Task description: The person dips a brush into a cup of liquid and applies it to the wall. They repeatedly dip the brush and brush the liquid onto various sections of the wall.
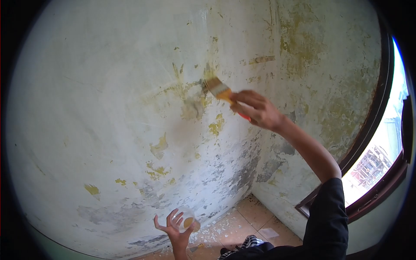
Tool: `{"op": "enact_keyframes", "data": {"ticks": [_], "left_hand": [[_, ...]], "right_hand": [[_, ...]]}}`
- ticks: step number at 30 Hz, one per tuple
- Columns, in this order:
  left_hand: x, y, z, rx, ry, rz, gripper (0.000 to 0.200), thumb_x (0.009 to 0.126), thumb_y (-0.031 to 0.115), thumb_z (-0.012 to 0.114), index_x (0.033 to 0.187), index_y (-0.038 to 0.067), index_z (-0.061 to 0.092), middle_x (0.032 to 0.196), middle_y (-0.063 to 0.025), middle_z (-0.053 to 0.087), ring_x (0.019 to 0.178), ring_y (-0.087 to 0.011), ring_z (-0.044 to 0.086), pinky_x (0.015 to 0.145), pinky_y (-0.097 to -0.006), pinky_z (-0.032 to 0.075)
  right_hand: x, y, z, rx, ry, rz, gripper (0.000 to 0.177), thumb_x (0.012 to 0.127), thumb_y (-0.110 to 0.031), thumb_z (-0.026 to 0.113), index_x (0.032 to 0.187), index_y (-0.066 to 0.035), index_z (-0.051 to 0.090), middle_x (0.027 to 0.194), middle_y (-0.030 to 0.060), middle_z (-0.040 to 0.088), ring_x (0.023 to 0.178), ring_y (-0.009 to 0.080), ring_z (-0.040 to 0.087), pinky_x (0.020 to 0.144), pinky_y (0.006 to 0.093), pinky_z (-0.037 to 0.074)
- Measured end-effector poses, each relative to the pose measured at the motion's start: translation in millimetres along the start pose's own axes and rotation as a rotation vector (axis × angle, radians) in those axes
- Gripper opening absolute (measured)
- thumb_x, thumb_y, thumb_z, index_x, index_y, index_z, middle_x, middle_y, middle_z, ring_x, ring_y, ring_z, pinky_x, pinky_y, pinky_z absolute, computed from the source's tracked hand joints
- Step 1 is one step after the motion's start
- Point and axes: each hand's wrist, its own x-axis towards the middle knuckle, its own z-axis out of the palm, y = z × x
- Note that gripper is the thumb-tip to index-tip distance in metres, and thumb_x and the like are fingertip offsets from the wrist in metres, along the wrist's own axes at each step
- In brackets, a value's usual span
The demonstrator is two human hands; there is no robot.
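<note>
My right hand is wrapped round the handle of a flat paintbrush, raised at the end of my stretched arm. The brush points up and left, its bristle tip right at a stained, flaking patch of the wall. Low in the view, my left hand grips a clear plastic cup with a small amount of yellowish-brown liquid in it. Thumb and fingers curve about the cup's sides, with one finger sticking out to the left.
Peeling paint and dark damp marks cover the lower wall up to the corner. Paint flakes litter the tiled floor. At right, a dark-framed opening lets in bright daylight. A striped cloth shows near my body.
</note>
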Motion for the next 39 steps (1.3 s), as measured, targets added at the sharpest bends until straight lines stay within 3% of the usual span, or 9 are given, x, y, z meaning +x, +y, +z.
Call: {"op": "enact_keyframes", "data": {"ticks": [5,8,11,18,20,22,29,34,39], "left_hand": [[-21.5,-8.3,-15.8,0.097,0.097,-0.041,0.132,0.067,0.008,0.093,0.156,0.026,-0.003,0.138,-0.0187,0.052,0.121,-0.0354,0.059,0.105,-0.0517,0.047],[-38.1,-11.2,-6.5,0.138,0.161,-0.045,0.130,0.067,0.008,0.092,0.156,0.028,-0.001,0.138,-0.0175,0.052,0.121,-0.0358,0.058,0.105,-0.0520,0.048],[-55.0,-15.3,8.1,0.142,0.252,-0.067,0.129,0.066,0.008,0.090,0.156,0.030,0.000,0.138,-0.0171,0.052,0.121,-0.0357,0.058,0.105,-0.0521,0.048],[-80.4,31.7,104.1,0.252,0.353,-0.041,0.129,0.065,0.005,0.088,0.156,0.031,0.000,0.138,-0.0174,0.052,0.119,-0.0344,0.059,0.102,-0.0521,0.050],[-79.2,-26.5,79.3,0.153,0.354,-0.066,0.129,0.065,0.004,0.088,0.156,0.030,0.000,0.138,-0.0174,0.052,0.119,-0.0335,0.059,0.101,-0.0510,0.051],[-83.3,-42.5,76.8,0.065,0.355,-0.091,0.129,0.065,0.004,0.087,0.157,0.030,0.000,0.138,-0.0174,0.052,0.118,-0.0326,0.059,0.100,-0.0498,0.051],[-85.4,-27.1,87.0,0.070,0.347,-0.086,0.130,0.066,-0.004,0.085,0.157,0.029,-0.001,0.138,-0.0166,0.052,0.117,-0.0282,0.060,0.097,-0.0441,0.052],[-97.8,-49.4,61.3,0.450,0.133,0.087,0.131,0.070,-0.008,0.087,0.157,0.030,-0.004,0.139,-0.0191,0.054,0.117,-0.0359,0.060,0.094,-0.0484,0.057],[-114.1,-49.7,58.5,0.095,0.396,-0.019,0.126,0.073,-0.005,0.087,0.158,0.029,0.000,0.140,-0.0172,0.054,0.119,-0.0364,0.059,0.089,-0.0526,0.059]], "right_hand": [[29.8,31.1,-44.0,0.461,-0.266,0.565,0.017,0.092,0.001,0.069,0.108,-0.001,0.072,0.118,0.0150,0.073,0.106,0.0277,0.072,0.094,0.0329,0.064],[99.8,104.3,-66.1,0.255,-0.222,0.506,0.021,0.098,-0.006,0.064,0.117,-0.008,0.072,0.112,0.0110,0.076,0.097,0.0193,0.073,0.087,0.0342,0.062],[165.1,156.5,-101.6,0.611,0.000,0.558,0.014,0.102,-0.009,0.063,0.110,0.002,0.067,0.097,0.0098,0.073,0.094,0.0198,0.072,0.080,0.0342,0.057],[138.3,174.4,-100.1,0.137,0.390,0.124,0.009,0.103,-0.006,0.061,0.105,-0.001,0.068,0.096,0.0086,0.072,0.091,0.0168,0.070,0.082,0.0327,0.056],[87.6,174.7,-68.6,-0.060,0.262,0.176,0.026,0.091,-0.001,0.070,0.117,-0.008,0.071,0.107,0.0090,0.076,0.099,0.0214,0.073,0.081,0.0313,0.063],[29.0,168.3,-26.9,-0.364,0.261,-0.122,0.036,0.086,0.002,0.073,0.120,-0.010,0.071,0.112,0.0087,0.075,0.098,0.0246,0.073,0.079,0.0307,0.065],[-102.1,65.1,-25.0,0.237,-0.161,0.107,0.025,0.087,-0.003,0.073,0.111,-0.010,0.069,0.114,0.0092,0.074,0.098,0.0263,0.073,0.093,0.0383,0.061],[-20.6,152.8,-59.0,0.523,-0.471,0.490,0.016,0.098,-0.010,0.064,0.112,-0.009,0.071,0.107,0.0087,0.074,0.101,0.0207,0.070,0.090,0.0389,0.057],[78.5,233.3,-122.1,0.649,0.015,0.520,0.011,0.102,-0.007,0.062,0.107,0.001,0.069,0.096,0.0115,0.073,0.092,0.0185,0.070,0.081,0.0333,0.056]]}}
